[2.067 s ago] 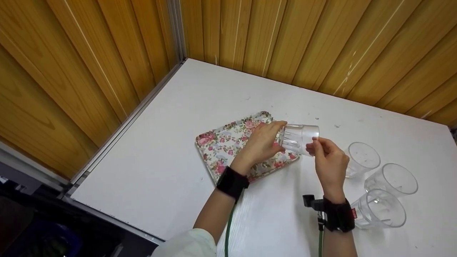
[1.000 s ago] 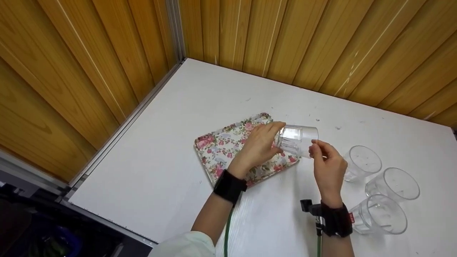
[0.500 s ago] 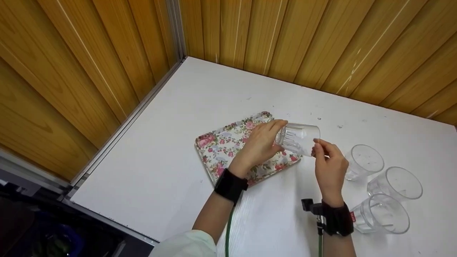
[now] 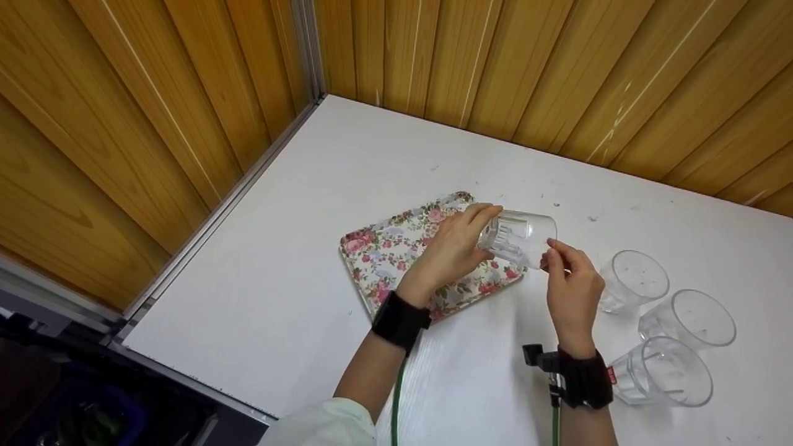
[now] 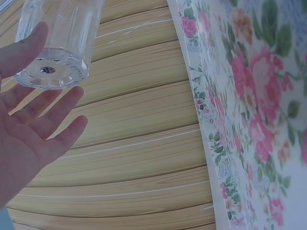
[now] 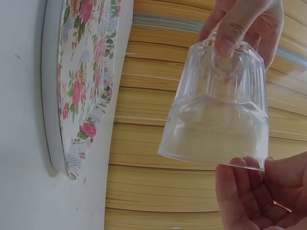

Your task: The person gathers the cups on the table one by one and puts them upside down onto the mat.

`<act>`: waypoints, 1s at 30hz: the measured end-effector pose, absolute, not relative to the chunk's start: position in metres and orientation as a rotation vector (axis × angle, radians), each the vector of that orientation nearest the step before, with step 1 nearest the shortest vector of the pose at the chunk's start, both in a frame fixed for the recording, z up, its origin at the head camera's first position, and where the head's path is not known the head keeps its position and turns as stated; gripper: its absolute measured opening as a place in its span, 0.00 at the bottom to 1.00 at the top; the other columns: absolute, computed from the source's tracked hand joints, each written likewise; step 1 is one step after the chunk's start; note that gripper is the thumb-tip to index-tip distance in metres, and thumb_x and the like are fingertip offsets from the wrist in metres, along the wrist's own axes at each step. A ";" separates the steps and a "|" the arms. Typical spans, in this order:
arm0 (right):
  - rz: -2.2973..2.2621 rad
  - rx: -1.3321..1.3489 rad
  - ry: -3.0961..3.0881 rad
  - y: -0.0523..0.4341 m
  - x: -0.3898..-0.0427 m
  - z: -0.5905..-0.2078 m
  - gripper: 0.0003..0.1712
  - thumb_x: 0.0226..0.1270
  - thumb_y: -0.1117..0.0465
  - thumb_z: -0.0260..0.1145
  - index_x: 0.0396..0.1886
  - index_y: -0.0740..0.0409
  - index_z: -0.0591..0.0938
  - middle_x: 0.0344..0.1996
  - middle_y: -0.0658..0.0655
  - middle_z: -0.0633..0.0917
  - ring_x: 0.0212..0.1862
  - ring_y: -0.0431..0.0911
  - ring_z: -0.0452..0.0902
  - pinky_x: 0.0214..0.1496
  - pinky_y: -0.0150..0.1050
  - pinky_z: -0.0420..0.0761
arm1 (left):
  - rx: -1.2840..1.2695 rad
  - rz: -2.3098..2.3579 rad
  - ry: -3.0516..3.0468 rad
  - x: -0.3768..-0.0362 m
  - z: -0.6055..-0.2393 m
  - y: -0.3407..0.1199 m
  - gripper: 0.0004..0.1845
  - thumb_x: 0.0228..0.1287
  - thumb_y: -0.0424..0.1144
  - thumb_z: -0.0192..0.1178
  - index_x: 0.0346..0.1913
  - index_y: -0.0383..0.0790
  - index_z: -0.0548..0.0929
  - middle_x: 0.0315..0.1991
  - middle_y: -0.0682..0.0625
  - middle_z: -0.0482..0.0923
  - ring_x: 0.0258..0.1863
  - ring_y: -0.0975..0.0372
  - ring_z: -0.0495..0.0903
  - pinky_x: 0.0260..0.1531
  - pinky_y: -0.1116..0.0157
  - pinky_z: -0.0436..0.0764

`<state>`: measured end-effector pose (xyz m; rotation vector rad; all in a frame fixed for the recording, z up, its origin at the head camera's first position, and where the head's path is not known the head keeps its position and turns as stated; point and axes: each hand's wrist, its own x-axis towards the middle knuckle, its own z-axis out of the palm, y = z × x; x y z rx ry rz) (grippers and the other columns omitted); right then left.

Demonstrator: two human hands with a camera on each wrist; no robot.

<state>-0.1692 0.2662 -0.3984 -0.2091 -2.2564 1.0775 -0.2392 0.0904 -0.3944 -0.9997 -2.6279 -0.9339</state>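
Note:
A clear drinking glass [image 4: 525, 238] lies sideways in the air over the right edge of a floral tray [image 4: 390, 260]. My left hand [image 4: 455, 248] holds it by its thick faceted base, thumb on one side and fingers on the other, as the left wrist view shows around the glass base [image 5: 53, 72]. My right hand [image 4: 573, 282] pinches the rim between thumb and fingers; in the right wrist view the rim of the glass [image 6: 216, 139] meets those fingertips [image 6: 230, 175]. No liquid shows in the glass.
Three more clear glasses stand upright to the right: a far one [image 4: 635, 279], a middle one [image 4: 687, 319] and a near one [image 4: 663, 371] close beside my right wrist strap [image 4: 585, 378]. Wood-patterned walls [image 4: 526, 74] border the white table [image 4: 260, 297] at the back and left.
Both hands keep nearly the same place and grip. Reflections on the held glass have shifted, and its rim sits slightly further right and higher. The standing glasses appear a little further right in view.

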 end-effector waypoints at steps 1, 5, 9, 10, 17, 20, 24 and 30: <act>1.075 -0.208 -2.256 0.266 -0.169 -0.398 0.11 0.63 0.65 0.60 0.41 0.66 0.83 0.27 0.58 0.81 0.28 0.25 0.72 0.29 0.14 0.70 | -1.003 -0.936 -2.619 -0.239 -0.394 0.091 0.40 0.49 0.40 0.68 0.66 0.47 0.61 0.62 0.50 0.64 0.58 0.58 0.69 0.60 0.60 0.66; 1.078 -0.197 -2.250 0.266 -0.170 -0.398 0.11 0.62 0.66 0.60 0.41 0.67 0.82 0.28 0.58 0.81 0.28 0.26 0.72 0.29 0.14 0.70 | -1.013 -0.956 -2.583 -0.239 -0.394 0.091 0.39 0.50 0.40 0.68 0.66 0.46 0.62 0.61 0.50 0.65 0.56 0.58 0.70 0.58 0.60 0.68; 1.086 -0.193 -2.253 0.265 -0.169 -0.397 0.11 0.62 0.67 0.60 0.42 0.68 0.82 0.28 0.58 0.81 0.29 0.26 0.72 0.29 0.14 0.70 | -1.018 -0.973 -2.586 -0.238 -0.392 0.090 0.39 0.51 0.39 0.67 0.66 0.47 0.61 0.62 0.50 0.64 0.55 0.58 0.71 0.57 0.61 0.69; 1.083 -0.194 -2.255 0.265 -0.169 -0.397 0.11 0.62 0.67 0.60 0.42 0.68 0.82 0.28 0.59 0.81 0.28 0.26 0.72 0.29 0.14 0.70 | -1.021 -0.977 -2.592 -0.237 -0.392 0.090 0.39 0.51 0.39 0.67 0.66 0.47 0.61 0.62 0.50 0.64 0.55 0.59 0.71 0.57 0.61 0.69; 1.051 -0.212 -2.277 0.265 -0.167 -0.397 0.12 0.63 0.66 0.59 0.43 0.66 0.81 0.30 0.59 0.82 0.29 0.25 0.71 0.28 0.14 0.69 | -1.031 -0.976 -2.611 -0.236 -0.390 0.091 0.38 0.53 0.39 0.66 0.67 0.47 0.60 0.63 0.50 0.61 0.56 0.59 0.70 0.58 0.61 0.69; 1.043 -0.218 -2.281 0.264 -0.167 -0.398 0.12 0.63 0.66 0.59 0.44 0.66 0.81 0.30 0.58 0.82 0.29 0.24 0.71 0.28 0.14 0.68 | -1.032 -0.979 -2.600 -0.235 -0.390 0.090 0.38 0.53 0.39 0.66 0.67 0.47 0.60 0.63 0.49 0.61 0.56 0.59 0.70 0.57 0.62 0.69; 1.044 -0.219 -2.279 0.264 -0.168 -0.397 0.12 0.63 0.65 0.59 0.44 0.66 0.81 0.30 0.59 0.82 0.28 0.24 0.71 0.29 0.14 0.69 | -1.035 -0.978 -2.587 -0.235 -0.389 0.089 0.38 0.53 0.39 0.65 0.67 0.47 0.60 0.63 0.49 0.61 0.54 0.58 0.71 0.56 0.63 0.70; 1.074 -0.228 -2.270 0.263 -0.168 -0.399 0.12 0.63 0.66 0.59 0.44 0.67 0.81 0.30 0.60 0.82 0.28 0.24 0.72 0.29 0.14 0.70 | -1.039 -0.968 -2.592 -0.234 -0.388 0.089 0.37 0.54 0.38 0.64 0.67 0.48 0.60 0.63 0.48 0.61 0.54 0.58 0.71 0.55 0.65 0.71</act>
